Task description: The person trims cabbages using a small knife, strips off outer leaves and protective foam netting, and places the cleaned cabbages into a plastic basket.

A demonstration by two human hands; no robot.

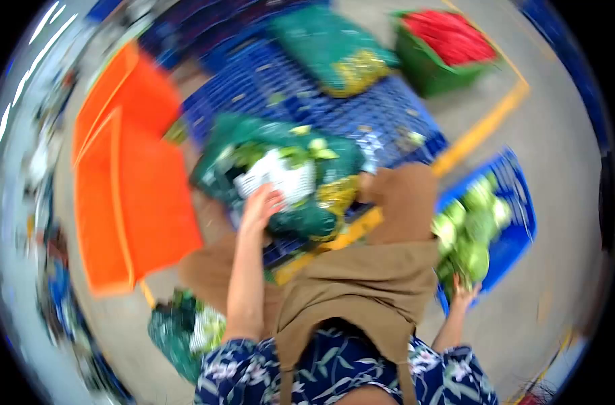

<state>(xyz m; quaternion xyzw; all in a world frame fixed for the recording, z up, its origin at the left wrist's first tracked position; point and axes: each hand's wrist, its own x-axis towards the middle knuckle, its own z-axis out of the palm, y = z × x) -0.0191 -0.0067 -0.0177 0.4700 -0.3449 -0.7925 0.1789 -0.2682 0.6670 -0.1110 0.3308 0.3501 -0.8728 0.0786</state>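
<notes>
My left hand (261, 206) reaches over an opened green mesh sack (216, 158), its fingers stretched out at the edge of a white patterned sheet or netting (280, 177). Green leafy pieces (250, 154) show around the white material. To the right, my right hand (464, 293) has its fingers against a cabbage (472, 260) at the near end of a blue crate (520, 239). Several more pale green cabbages (480, 226) are heaped in that crate. Motion blur hides the exact contact of both hands.
The sack lies on a blue slatted pallet (240, 84), with another full green sack (327, 47) behind. Orange bins (155, 202) stand left. A green crate (432, 71) holds red bags (449, 37). Another green sack (172, 337) sits at lower left.
</notes>
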